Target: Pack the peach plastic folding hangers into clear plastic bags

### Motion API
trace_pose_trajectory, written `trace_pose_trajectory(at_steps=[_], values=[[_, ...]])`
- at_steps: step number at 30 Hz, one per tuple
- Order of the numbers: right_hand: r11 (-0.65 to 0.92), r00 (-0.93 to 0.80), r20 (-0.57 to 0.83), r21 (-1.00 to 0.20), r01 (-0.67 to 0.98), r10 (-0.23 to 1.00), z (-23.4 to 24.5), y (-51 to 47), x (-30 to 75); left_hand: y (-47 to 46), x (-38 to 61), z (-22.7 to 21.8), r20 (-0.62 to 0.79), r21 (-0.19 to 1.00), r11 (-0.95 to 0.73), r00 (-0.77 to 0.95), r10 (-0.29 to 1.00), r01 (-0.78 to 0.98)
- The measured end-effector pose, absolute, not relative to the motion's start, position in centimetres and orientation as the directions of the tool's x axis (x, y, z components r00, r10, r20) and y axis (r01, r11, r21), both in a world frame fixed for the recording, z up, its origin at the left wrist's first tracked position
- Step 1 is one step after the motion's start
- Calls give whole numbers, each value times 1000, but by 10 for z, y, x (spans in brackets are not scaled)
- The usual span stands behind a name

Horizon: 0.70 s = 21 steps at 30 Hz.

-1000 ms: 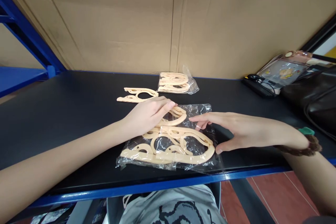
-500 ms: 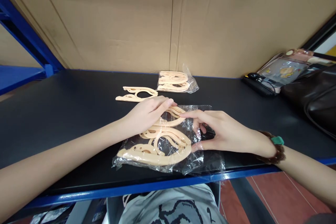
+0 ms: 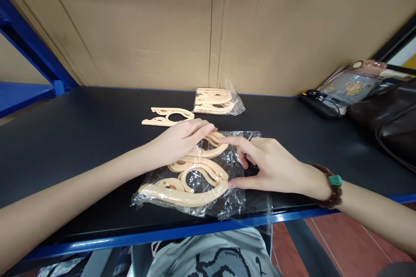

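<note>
Two beige folding clothes hangers (image 3: 195, 199) lie folded inside a clear plastic bag (image 3: 232, 207) near the front edge of the black tabletop. My left hand (image 3: 190, 136) rests flat over the far-left part of the bag, fingers stretched out and covering part of the upper hanger. From the right, my right hand (image 3: 260, 162) touches the hangers' rounded ends, its index finger at the upper one and its thumb at the lower one, spread apart. Just beyond my left hand lies a loose folded hanger (image 3: 169, 117).
Another bag of folded hangers (image 3: 214, 101) stands at the back by the cardboard wall (image 3: 146, 26). A dark leather bag (image 3: 386, 117), a black device with a cable (image 3: 320, 104) and a clear pouch (image 3: 347, 88) sit on the right. A blue metal edge (image 3: 156, 236) runs along the front.
The bagged hangers have shifted slightly left and toward me. My right hand has moved left with them, its thumb and index finger still against their ends; my left hand has hardly moved.
</note>
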State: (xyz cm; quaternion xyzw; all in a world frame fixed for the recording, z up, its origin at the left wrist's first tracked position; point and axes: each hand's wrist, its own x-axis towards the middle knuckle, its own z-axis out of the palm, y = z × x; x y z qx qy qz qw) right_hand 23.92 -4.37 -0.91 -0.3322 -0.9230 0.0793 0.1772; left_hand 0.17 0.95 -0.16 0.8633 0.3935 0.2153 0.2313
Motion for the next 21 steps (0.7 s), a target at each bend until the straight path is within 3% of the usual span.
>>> trace_pose_trajectory(at_steps=[2,6,8,11,16,21], values=[[774,-728,267,-249,582,632,-9,-42,239,14,-5,5,181,506,-608,614,768,612],[759,-736,213,-309,574,643,-4,-36,247,41,-35,17,263,184,-668,619,740,721],[740,-718,219,-353,573,661,-1,-31,255,58,-54,22,276,100,-667,623,732,738],[714,-654,295,-378,590,697,3,-22,266,75,-78,30,219,114,-627,596,772,771],[684,-566,386,-373,627,729,6,-13,274,82,-104,38,-24,154,-517,526,850,842],[677,-565,374,-371,636,735,4,-12,273,86,-111,31,-69,175,-505,523,850,845]])
